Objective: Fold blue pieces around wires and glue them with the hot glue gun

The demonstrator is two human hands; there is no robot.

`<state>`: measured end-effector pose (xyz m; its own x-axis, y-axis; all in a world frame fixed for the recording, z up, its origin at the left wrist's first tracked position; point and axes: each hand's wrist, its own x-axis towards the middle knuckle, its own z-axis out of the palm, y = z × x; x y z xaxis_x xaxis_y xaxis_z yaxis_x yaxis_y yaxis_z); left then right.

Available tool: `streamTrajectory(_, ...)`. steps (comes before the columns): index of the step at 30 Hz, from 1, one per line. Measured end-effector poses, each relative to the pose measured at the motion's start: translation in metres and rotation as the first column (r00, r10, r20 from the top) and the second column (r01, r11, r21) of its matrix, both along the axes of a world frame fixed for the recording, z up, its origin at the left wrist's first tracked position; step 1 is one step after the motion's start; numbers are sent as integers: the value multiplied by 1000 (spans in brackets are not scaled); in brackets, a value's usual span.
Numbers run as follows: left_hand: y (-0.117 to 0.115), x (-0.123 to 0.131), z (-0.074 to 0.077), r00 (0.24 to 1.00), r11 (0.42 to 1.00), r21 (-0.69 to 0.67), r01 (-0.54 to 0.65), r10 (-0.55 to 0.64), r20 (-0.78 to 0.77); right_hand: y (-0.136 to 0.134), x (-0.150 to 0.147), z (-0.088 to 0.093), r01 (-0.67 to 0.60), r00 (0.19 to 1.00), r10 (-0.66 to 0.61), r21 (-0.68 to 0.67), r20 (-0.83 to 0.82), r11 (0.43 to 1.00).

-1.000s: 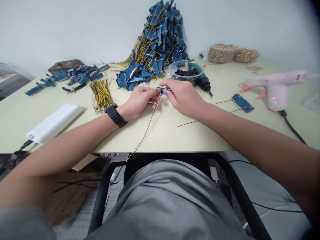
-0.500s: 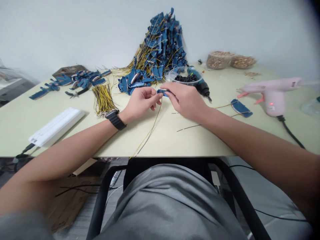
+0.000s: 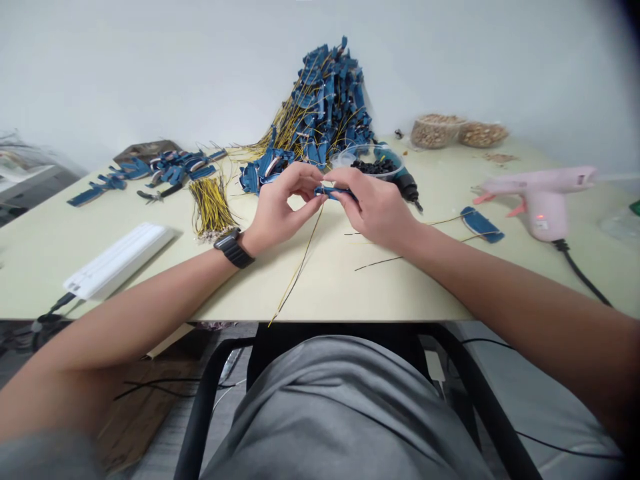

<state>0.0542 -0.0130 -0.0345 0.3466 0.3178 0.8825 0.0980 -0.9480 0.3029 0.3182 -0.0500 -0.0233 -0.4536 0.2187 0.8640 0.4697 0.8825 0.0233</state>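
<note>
Between my two hands is a small blue plastic piece (image 3: 327, 191), held just above the table. My right hand (image 3: 377, 203) is closed round its right part, hiding much of it. The thumb and fingers of my left hand (image 3: 285, 203) pinch at its left end. A yellow and black wire pair (image 3: 299, 265) hangs from the piece toward the table's front edge. To the right of my right hand lies another blue piece (image 3: 481, 225) with wires running left from it, partly under my forearm. A bundle of yellow and black wires (image 3: 211, 205) rests left of my left hand.
A tall heap of wired blue pieces (image 3: 333, 100) stands against the wall. Before it are a clear bowl of black parts (image 3: 373, 163) and a power tool (image 3: 409, 187). A pink glue gun (image 3: 545, 197) stands right. Pliers (image 3: 159, 195) and a white power strip (image 3: 120, 259) lie left.
My left fingers have shifted from curled to an arched pinch on the blue piece, with forefinger raised. The whole view has moved slightly, so things appear lower.
</note>
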Motion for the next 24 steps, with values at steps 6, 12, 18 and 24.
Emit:
streamTrajectory(6,0,-2,-2,998,992,104,-69,69,0,3,-1,-2,12,1000,-13,-64,-11,998)
streamTrajectory(12,3,-4,-2,1000,992,125,-17,17,1,7,-1,-6,-77,994,61,-191,-90,978)
streamTrajectory(18,1,-5,-1,1000,999,46,0,1,-18,13,1,-10,-38,995,18,-211,-95,977)
streamTrajectory(24,-8,-1,5,1000,998,63,30,-30,-1,16,5,-5,6,1000,-8,-40,-27,999)
